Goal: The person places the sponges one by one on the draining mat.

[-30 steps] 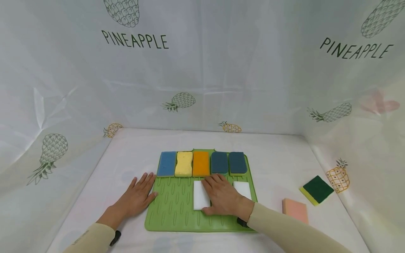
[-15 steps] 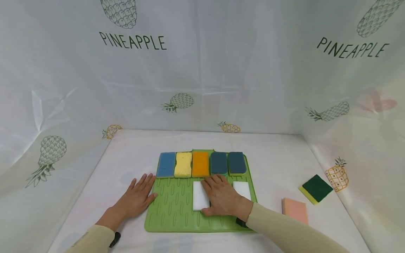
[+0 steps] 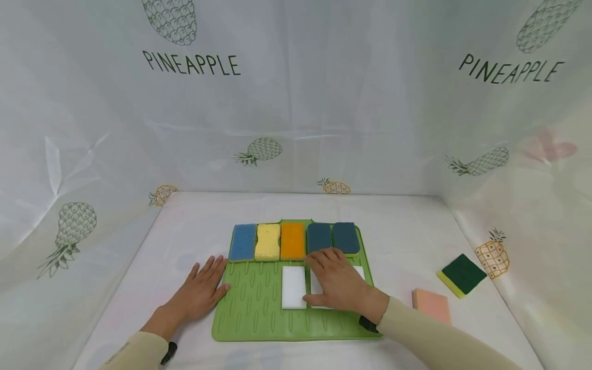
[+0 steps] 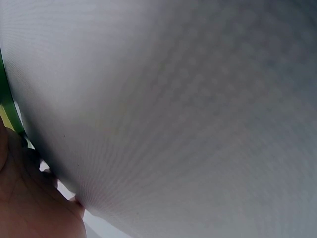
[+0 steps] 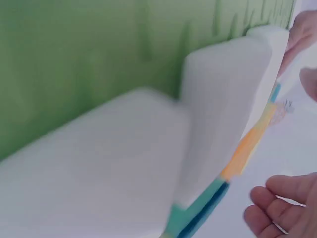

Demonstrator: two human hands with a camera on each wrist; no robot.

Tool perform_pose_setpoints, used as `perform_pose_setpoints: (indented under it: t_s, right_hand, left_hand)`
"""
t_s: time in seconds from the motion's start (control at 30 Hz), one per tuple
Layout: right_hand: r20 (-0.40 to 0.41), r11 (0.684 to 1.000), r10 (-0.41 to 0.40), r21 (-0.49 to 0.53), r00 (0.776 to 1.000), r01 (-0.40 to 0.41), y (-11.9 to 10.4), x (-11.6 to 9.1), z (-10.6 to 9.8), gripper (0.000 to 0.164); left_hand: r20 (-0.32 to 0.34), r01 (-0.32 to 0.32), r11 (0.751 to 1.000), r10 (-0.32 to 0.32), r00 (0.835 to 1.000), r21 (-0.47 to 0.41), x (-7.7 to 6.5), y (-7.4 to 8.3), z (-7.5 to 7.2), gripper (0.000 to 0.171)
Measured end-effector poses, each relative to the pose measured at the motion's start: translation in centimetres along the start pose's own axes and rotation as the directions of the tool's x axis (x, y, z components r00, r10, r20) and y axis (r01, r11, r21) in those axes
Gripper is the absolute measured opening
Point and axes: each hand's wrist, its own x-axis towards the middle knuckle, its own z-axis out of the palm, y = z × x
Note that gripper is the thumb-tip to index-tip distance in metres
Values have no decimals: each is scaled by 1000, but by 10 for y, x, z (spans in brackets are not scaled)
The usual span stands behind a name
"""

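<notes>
My right hand (image 3: 342, 282) is above the middle white sponge (image 3: 318, 290), covering much of it. In the right wrist view its fingers (image 5: 287, 198) and thumb are spread apart, with a gap to the white sponges. To its left lies another white sponge (image 3: 293, 288), fully visible; a third (image 3: 359, 271) is mostly hidden behind the hand. All three rest on the green mat (image 3: 254, 298). My left hand (image 3: 199, 290) lies flat at the mat's left edge, fingers straight, thumb tip by the rim. The left wrist view mostly shows white cloth.
Along the mat's back edge stand a blue sponge (image 3: 242, 242), a yellow one (image 3: 267, 241), an orange one (image 3: 293, 240) and two dark blue ones (image 3: 319, 236). Off the mat at right lie a pink sponge (image 3: 432, 304) and a green-and-yellow scouring sponge (image 3: 464, 274). Pineapple-print cloth surrounds the table.
My right hand has moved slightly right, off the left white sponge, so that sponge is uncovered and part of the middle one shows. The left hand stays in place.
</notes>
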Motion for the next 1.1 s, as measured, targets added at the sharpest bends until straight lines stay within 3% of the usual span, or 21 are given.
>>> perform_pose_setpoints:
  t_s: [0.2, 0.3, 0.57, 0.9, 1.1]
  right_hand:
    - [-177, 999, -28, -36, 984, 22, 30, -24, -6, 57]
    - [-223, 998, -17, -66, 975, 3, 48, -40, -9, 53]
    - [-262, 974, 140, -137, 955, -180, 107, -100, -21, 77]
    - [-301, 889, 325, -226, 897, -398, 168, -189, -36, 92]
    - [-184, 828, 483, -222, 856, -515, 180, -231, -38, 49]
  left_hand:
    - [-7, 1, 1000, -1, 1000, -7, 0, 2, -2, 71]
    - [1, 7, 1000, -7, 1000, 12, 1, 1, -2, 71]
    - [10, 13, 1000, -14, 1000, 11, 1, 0, 1, 72]
    - [24, 21, 1000, -22, 999, 19, 1, -2, 2, 73]
    - [-2, -6, 1000, 6, 1000, 6, 1, -2, 4, 72]
